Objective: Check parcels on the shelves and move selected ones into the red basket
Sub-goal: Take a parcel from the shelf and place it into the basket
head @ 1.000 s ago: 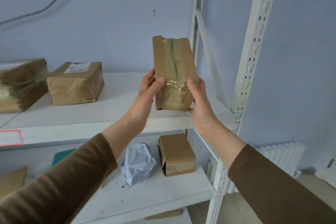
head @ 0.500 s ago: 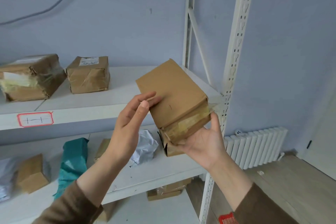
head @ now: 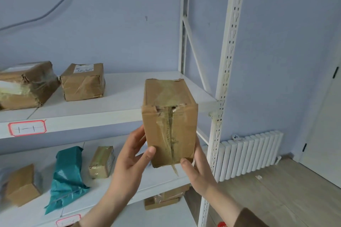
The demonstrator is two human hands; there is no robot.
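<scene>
Positions are given relative to the white shelving unit. At the left end of its upper shelf lay a crumpled brown parcel with pale tape, and just right of it a smaller brown parcel bearing a white label. On the shelf below, from the left, were a small cardboard box, a teal plastic mailer and a small taped box. In front of the unit's right half, level with the gap between the two shelves, a tall brown carton stood upright in both hands, its taped seam facing the camera. The left hand gripped the carton's lower left edge, fingers curled behind and thumb pressed on the front. The right hand gripped the lower right corner, thumb on the front face, fingers wrapped behind. Right of the unit's perforated front post a white radiator stood against the wall. A red object showed at the post's foot; its identity could not be confirmed.
</scene>
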